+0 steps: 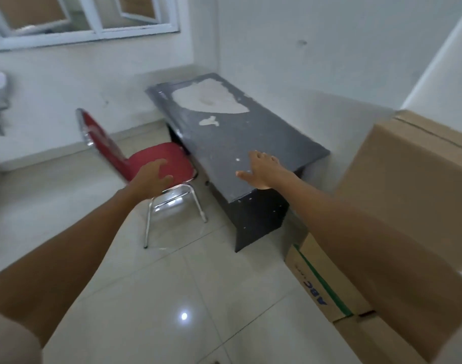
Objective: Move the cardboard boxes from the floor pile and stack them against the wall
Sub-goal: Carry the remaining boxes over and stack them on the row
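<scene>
Both my arms reach forward with empty hands. My left hand (152, 177) hovers over the red chair seat, fingers apart. My right hand (264, 169) hangs over the near end of the dark table, fingers spread. At the right stands a stack of cardboard boxes against the wall: a plain brown box (413, 179) on top, a box with a green stripe and "ABC" print (321, 279) under it, and another box (382, 337) at the bottom right. My right forearm crosses in front of the stack. Neither hand touches a box.
A dark table (224, 143) with worn white patches stands in the corner. A red chair with chrome legs (159, 164) sits to its left. Glossy pale floor tiles (172, 298) fill the foreground. A white-framed window (93, 30) is at the upper left.
</scene>
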Action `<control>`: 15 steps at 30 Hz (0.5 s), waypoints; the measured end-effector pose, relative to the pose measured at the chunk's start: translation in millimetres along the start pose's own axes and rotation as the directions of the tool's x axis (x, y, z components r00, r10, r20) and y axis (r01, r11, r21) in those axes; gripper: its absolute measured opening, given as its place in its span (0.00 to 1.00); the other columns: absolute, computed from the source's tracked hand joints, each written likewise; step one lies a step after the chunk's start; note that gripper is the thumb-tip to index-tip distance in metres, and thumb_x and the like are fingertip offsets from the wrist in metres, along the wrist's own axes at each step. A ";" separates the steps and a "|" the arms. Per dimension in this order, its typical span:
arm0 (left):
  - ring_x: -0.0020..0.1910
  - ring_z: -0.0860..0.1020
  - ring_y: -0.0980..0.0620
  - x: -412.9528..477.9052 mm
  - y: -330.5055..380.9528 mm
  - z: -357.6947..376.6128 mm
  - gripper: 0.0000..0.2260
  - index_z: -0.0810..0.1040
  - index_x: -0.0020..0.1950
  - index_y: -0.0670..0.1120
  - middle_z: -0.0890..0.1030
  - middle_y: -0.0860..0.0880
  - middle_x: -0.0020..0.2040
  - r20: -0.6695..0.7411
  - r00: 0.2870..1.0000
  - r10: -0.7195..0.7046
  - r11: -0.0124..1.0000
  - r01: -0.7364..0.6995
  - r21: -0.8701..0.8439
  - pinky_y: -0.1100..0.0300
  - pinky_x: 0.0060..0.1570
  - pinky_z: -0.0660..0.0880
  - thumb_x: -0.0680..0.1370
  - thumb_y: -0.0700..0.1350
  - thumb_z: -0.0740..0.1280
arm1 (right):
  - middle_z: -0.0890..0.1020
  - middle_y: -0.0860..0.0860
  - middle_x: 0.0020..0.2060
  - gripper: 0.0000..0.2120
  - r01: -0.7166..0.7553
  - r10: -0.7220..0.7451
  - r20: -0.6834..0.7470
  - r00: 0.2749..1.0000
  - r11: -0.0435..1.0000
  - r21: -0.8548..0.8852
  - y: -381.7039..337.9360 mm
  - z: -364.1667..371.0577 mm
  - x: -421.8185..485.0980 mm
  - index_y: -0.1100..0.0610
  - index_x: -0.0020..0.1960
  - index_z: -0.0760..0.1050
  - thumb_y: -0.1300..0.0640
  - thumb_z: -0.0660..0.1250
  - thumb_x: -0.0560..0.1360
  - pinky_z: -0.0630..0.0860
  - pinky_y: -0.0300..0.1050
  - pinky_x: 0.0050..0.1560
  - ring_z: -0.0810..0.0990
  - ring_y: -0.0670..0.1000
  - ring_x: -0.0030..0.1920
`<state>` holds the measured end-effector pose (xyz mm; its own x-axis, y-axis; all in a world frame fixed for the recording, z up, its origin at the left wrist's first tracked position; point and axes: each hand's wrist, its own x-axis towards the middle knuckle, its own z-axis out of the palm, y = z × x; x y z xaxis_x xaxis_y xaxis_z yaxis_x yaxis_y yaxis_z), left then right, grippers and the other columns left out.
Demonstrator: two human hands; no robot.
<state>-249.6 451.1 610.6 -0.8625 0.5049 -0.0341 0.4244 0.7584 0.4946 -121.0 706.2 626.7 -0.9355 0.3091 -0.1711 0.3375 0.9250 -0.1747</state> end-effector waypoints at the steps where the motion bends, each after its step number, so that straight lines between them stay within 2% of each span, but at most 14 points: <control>1: 0.70 0.68 0.39 -15.8 -14.8 -7.2 0.24 0.67 0.71 0.35 0.70 0.37 0.70 -0.023 0.998 -0.055 0.998 0.055 -0.012 0.54 0.68 0.62 0.78 0.40 0.67 | 0.58 0.61 0.76 0.38 0.047 -0.046 0.013 0.999 0.999 -0.008 -16.2 3.9 1.9 0.63 0.77 0.51 0.39 0.56 0.79 0.54 0.56 0.73 0.57 0.61 0.75; 7: 0.71 0.66 0.42 -131.4 -82.5 -35.9 0.24 0.66 0.73 0.41 0.68 0.41 0.72 -0.151 0.920 -0.362 0.932 0.361 -0.037 0.52 0.69 0.62 0.79 0.46 0.65 | 0.66 0.61 0.71 0.36 0.326 -0.325 0.077 0.942 0.945 0.005 -98.7 28.7 -8.3 0.62 0.74 0.57 0.38 0.59 0.78 0.63 0.57 0.69 0.66 0.62 0.70; 9: 0.70 0.67 0.41 -166.9 -92.1 -41.7 0.24 0.65 0.73 0.42 0.68 0.41 0.72 -0.180 0.885 -0.429 0.902 0.428 -0.047 0.51 0.68 0.63 0.79 0.47 0.65 | 0.67 0.61 0.71 0.37 0.382 -0.382 0.106 0.918 0.924 0.015 -121.2 35.1 -17.8 0.62 0.74 0.55 0.37 0.59 0.77 0.65 0.57 0.67 0.68 0.63 0.69; 11: 0.70 0.67 0.41 -213.5 -99.0 -44.7 0.24 0.66 0.73 0.42 0.69 0.41 0.72 -0.226 0.834 -0.503 0.862 0.504 -0.057 0.51 0.68 0.63 0.79 0.47 0.65 | 0.67 0.61 0.71 0.39 0.472 -0.469 0.153 0.870 0.881 0.024 -149.7 45.2 -36.7 0.62 0.76 0.51 0.37 0.59 0.77 0.65 0.58 0.66 0.68 0.64 0.69; 15: 0.69 0.69 0.41 -314.1 -116.3 -47.2 0.23 0.67 0.72 0.42 0.69 0.41 0.71 -0.284 0.720 -0.633 0.765 0.638 -0.087 0.51 0.68 0.64 0.79 0.48 0.66 | 0.73 0.59 0.66 0.37 0.633 -0.630 0.233 0.741 0.771 0.074 -214.1 65.2 -83.6 0.62 0.73 0.54 0.36 0.58 0.77 0.68 0.56 0.62 0.72 0.63 0.65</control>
<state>-41.1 184.8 604.8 -0.9681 -0.2332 -0.0910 -0.2494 0.8667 0.4320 -108.3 467.8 615.3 -0.8813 -0.4055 -0.2427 -0.3239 0.8922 -0.3147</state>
